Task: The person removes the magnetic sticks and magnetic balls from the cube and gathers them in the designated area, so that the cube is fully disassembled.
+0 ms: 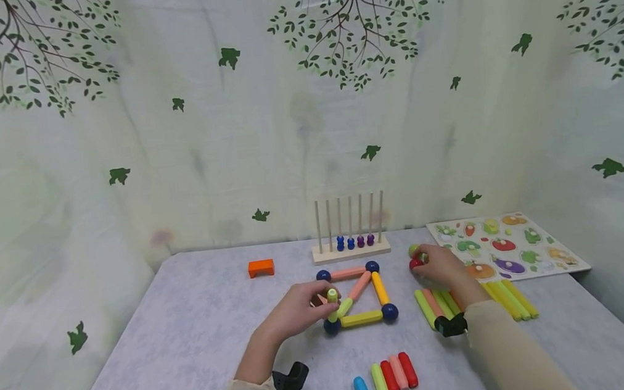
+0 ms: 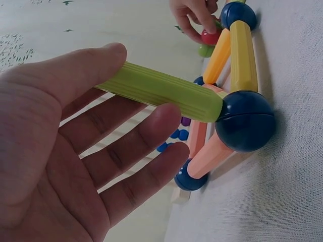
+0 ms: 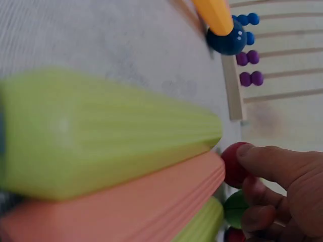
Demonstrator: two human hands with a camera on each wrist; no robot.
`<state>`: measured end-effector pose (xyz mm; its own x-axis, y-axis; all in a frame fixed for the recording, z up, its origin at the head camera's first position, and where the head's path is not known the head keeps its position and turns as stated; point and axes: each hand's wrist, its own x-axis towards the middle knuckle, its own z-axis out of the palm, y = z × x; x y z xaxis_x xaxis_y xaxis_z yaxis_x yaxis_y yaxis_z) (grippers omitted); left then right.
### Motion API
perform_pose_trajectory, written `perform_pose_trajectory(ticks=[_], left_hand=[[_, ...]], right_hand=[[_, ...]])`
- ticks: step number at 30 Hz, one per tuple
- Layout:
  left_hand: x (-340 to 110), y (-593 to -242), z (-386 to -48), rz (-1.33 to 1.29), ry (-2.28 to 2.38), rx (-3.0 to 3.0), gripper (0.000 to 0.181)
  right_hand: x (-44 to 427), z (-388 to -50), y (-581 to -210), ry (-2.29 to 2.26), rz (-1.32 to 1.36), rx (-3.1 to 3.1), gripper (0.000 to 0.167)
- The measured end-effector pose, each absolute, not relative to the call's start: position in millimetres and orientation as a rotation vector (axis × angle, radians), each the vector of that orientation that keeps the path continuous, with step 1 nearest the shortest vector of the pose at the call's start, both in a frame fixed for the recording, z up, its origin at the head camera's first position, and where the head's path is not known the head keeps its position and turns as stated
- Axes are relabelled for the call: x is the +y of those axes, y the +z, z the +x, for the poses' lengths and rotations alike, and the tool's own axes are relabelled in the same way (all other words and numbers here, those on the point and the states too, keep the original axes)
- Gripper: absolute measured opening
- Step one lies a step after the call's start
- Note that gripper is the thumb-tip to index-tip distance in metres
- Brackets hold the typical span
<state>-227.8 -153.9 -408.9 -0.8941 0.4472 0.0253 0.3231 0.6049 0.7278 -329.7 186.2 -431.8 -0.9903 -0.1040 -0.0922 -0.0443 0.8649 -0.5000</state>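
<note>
Printed matter: board (image 1: pixel 503 245) at far right carries coloured pictures, a tomato and an eggplant among them; any finer marks too small to read. Surface: pale grey-blue, mottled table (image 1: pixel 192 354), weave visible close up. Room: pale sheet (image 1: pixel 306 127) behind and at the sides, printed with leafy branches and dark green leaves. Peg stand (image 1: pixel 352 254) with blue and purple beads at the table's far side; orange block (image 1: pixel 261 268) to its left.

Left hand (image 1: pixel 300 302): thumb and foremost fingers clamped on green rod (image 2: pixel 166 92), last two fingers apart. Rod upright, lower end touching the near-left navy ball (image 2: pixel 246 123) of the rod frame (image 1: pixel 362 319).

Right hand (image 1: pixel 445 265): thumb and a fingertip pinch red ball (image 3: pixel 233 164), near the board's left edge. Green ball (image 3: pixel 235 209) just beside; whether other fingers grip it, I cannot tell.
</note>
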Motion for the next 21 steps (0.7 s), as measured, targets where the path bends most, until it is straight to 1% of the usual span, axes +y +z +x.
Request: perform_pose_trajectory(ticks=[4,7,11,13,15,21], left_hand=[[-152.9,-408.6,-228.3,0.643,1.157,2.670,0.006],[-153.0,-409.0,-228.4,0.643,1.149,2.671,0.008],[-153.7,-410.8,-228.4,0.654,1.137,2.673,0.017],[-153.8,-411.5,-228.5,0.655,1.132,2.671,0.021],[-153.5,-411.9,-228.7,0.655,1.129,2.667,0.023],[-154.0,-412.6,-229.5,0.655,1.104,2.671,0.020]], right_hand=[[191.9,-331.1,-436.4,-0.806,-0.080,2.917,0.034],[194.8,-331.1,-439.7,-0.856,-0.038,2.919,0.037],[195.9,-327.6,-439.9,-0.915,-0.014,2.943,0.042],[194.8,-324.9,-438.5,-0.940,-0.026,2.959,0.040],[191.1,-321.0,-437.3,-0.950,-0.069,2.990,0.037],[168.2,-298.5,-432.4,-1.001,-0.297,2.912,0.031]])
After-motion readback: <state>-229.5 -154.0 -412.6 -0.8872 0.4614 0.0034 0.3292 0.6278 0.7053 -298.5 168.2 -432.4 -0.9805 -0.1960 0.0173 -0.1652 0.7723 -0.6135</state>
